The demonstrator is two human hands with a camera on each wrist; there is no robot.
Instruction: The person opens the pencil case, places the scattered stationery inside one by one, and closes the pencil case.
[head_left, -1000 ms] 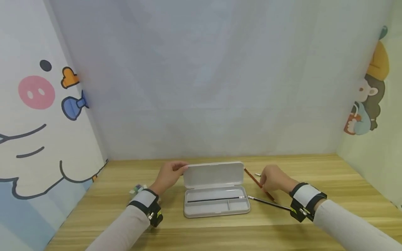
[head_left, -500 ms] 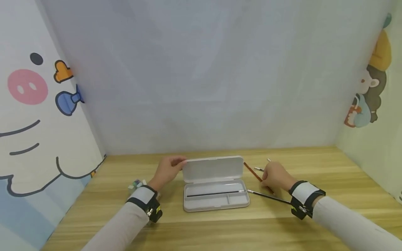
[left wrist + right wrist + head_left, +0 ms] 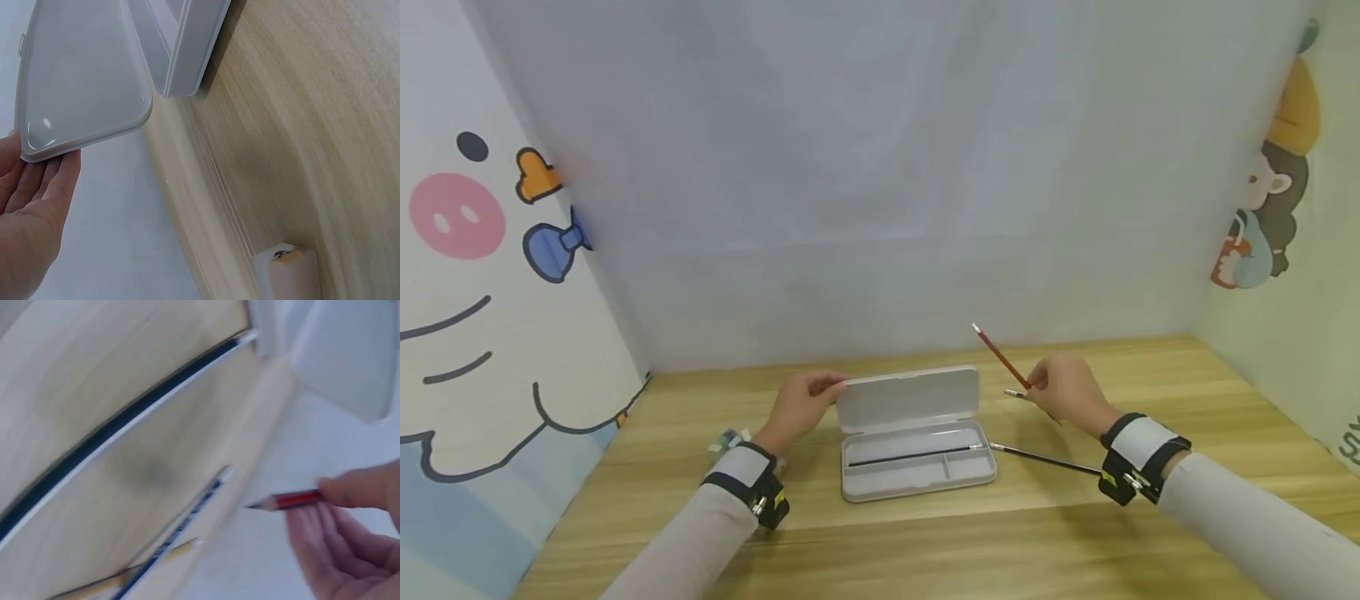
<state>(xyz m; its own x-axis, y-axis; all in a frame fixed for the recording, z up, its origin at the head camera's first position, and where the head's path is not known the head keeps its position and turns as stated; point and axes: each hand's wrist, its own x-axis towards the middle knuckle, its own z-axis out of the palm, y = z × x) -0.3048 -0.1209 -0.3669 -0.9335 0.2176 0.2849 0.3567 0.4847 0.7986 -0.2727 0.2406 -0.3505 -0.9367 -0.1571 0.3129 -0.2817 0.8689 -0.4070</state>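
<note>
An off-white pencil case (image 3: 853,493) lies with its lid (image 3: 910,402) raised. My left hand (image 3: 801,408) pinches the lid's left top corner between thumb and fingers. A dark pencil (image 3: 910,457) lies inside the case's long compartment. My right hand (image 3: 1069,390) pinches a red pencil (image 3: 1002,357) above the table, right of the case. Its white end points up and left; in the right wrist view the sharpened tip (image 3: 259,505) sticks out past my thumb. Below that hand a black pencil (image 3: 1048,458) lies on the table.
Behind the right hand lies a printed dark pencil (image 3: 181,526), crossing a yellow one (image 3: 178,549). Small pale and coloured blocks (image 3: 730,440) sit by the left wrist; one pale block (image 3: 290,275) shows closer. A pale curtain (image 3: 850,183) backs the wooden table (image 3: 925,550).
My right hand has lifted the red pencil off the table and tilted its white end upward. The left hand stays on the lid.
</note>
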